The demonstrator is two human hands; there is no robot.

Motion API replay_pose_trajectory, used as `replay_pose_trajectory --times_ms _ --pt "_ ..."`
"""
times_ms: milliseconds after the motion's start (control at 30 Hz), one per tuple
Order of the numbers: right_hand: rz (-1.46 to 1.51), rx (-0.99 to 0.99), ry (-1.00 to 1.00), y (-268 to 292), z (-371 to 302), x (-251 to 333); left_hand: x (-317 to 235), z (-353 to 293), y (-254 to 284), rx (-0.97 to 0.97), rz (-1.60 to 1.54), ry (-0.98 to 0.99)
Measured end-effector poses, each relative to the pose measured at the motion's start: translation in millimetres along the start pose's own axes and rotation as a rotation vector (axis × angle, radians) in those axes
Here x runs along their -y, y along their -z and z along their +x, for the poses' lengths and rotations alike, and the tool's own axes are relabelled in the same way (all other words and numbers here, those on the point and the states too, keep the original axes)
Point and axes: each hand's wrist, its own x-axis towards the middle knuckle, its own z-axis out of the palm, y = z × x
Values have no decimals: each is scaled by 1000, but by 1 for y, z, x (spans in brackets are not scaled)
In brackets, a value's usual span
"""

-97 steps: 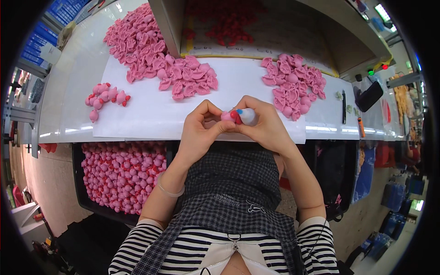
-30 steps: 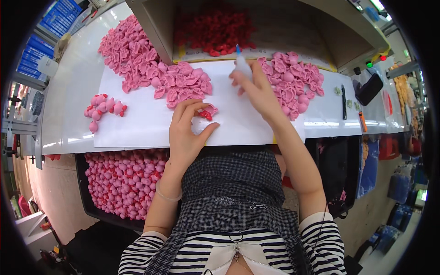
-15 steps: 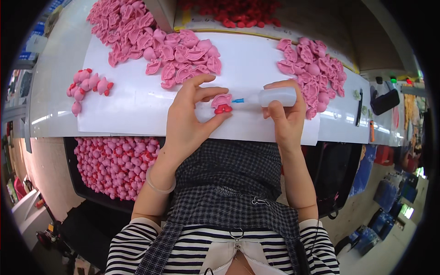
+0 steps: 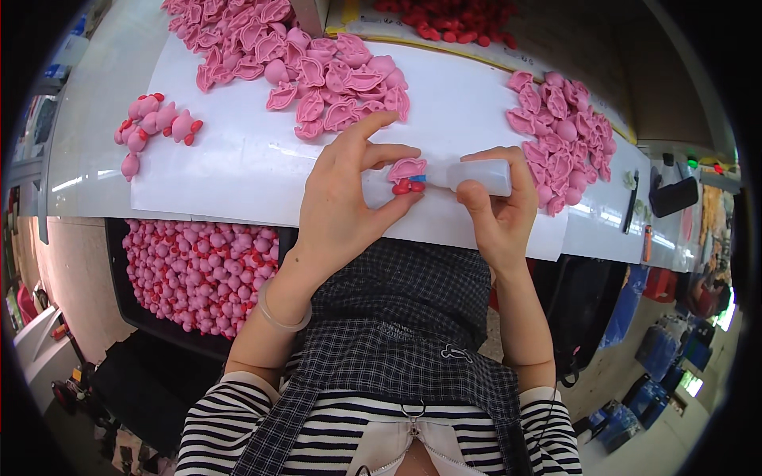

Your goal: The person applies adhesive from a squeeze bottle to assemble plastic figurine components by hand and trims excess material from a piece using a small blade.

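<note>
Between the thumb and fingers of my left hand (image 4: 345, 190) is a small pink half-shell toy part (image 4: 407, 167) with red feet (image 4: 407, 186) at its lower side. My right hand (image 4: 504, 206) grips a translucent white squeeze bottle (image 4: 486, 176), held sideways. The bottle's blue needle tip (image 4: 418, 178) points left and meets the part near where pink and red join; whether it touches cannot be made out. Both hands are over a white sheet (image 4: 262, 170) on the table.
Pink shell parts lie in a large heap (image 4: 317, 75) at the back left and a smaller heap (image 4: 559, 139) at right. Joined pink-and-red pieces (image 4: 155, 123) sit at far left. Below the table edge, a black bin (image 4: 143, 313) holds many more. Red parts (image 4: 452, 20) fill a shelf behind.
The blue needle tip has come closer to the pink part and now overlaps its edge. The whole view has shifted slightly, with both hands keeping their grips.
</note>
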Motion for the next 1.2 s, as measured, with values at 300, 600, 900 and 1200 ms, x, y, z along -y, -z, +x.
replay_pose_trajectory --times_ms 300,600,900,1200 --pt "75 -1 -29 -3 4 1 -1 0 1 9 4 -8" --pt "106 -49 -66 -3 4 0 -2 1 1 9 15 3" --pt "102 -146 -93 1 1 -2 -9 2 3 23 88 31" --pt "154 -201 -116 3 -8 -1 -9 1 1 -9 12 89"
